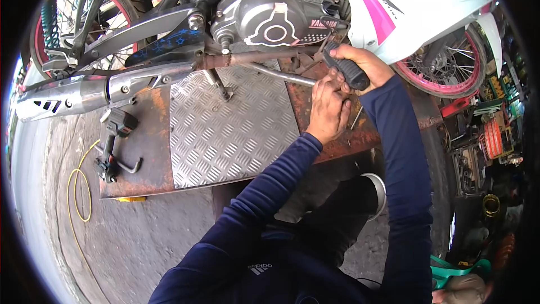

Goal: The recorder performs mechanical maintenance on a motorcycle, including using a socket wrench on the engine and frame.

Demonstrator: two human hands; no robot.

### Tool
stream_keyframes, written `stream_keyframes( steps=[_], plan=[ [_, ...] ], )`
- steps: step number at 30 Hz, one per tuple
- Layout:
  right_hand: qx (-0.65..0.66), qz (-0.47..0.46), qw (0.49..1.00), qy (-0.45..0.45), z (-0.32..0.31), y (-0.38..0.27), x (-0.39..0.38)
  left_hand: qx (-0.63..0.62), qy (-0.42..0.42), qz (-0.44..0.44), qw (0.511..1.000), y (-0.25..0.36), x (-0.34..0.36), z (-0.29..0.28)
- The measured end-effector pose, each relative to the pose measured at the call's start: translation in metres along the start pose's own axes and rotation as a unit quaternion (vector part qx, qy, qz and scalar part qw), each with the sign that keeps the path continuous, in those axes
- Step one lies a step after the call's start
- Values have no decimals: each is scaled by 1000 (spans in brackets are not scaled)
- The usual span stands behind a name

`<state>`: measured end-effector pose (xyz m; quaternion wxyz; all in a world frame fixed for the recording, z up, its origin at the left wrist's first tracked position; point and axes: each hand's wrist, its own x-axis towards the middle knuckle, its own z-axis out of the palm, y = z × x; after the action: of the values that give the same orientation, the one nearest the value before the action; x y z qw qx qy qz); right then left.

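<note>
Right fingers (344, 52) around a chunky, black, ribbed block (351, 70)

The wide head view looks steeply down from beside the platform's near edge, facing the motorcycle (256, 19) across the platform (236, 129).
</note>
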<state>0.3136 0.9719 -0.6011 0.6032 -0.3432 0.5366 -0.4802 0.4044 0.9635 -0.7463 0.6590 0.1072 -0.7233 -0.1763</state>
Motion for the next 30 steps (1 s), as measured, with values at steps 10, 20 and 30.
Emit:
stream_keyframes(
  steps=[10,20,30],
  plan=[
    [-9,48,999,24,-6,-30,-25,16,-37,32,999,-8,-6,-6],
    [-105,76,991,24,27,-61,-29,20,-16,37,999,-18,-11,2],
    [-60,66,995,41,31,-54,-15,14,5,38,999,-17,-10,8]
  ],
)
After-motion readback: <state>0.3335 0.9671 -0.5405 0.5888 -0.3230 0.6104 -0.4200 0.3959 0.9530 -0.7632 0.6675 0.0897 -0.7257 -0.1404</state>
